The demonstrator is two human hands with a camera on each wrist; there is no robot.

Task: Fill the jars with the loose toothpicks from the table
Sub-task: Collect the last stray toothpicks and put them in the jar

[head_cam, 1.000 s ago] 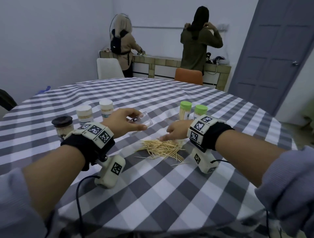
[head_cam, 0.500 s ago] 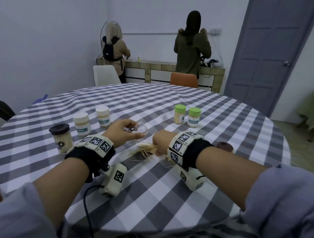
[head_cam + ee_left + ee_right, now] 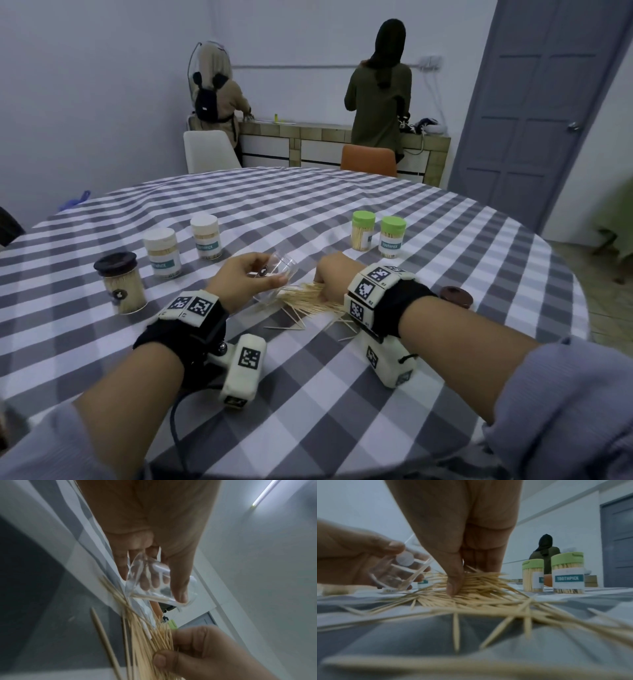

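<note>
The left hand (image 3: 245, 278) is holding a clear jar (image 3: 279, 270) tipped on its side; its fingers are curled around it. The right hand (image 3: 334, 279) is pinching a bunch of toothpicks (image 3: 308, 299) on the table (image 3: 308, 394)

six jars (image 3: 276, 274), one toothpick pile (image 3: 308, 299), two chairs (image 3: 209, 150)

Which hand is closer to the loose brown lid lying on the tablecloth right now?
Right. The brown lid lies just beyond the right wrist, with the right hand gathering the toothpick pile nearby. The left hand holds the clear jar across the pile, farther away.

left hand (image 3: 245, 279) holding clear jar (image 3: 279, 274), toothpicks (image 3: 308, 298)
</note>
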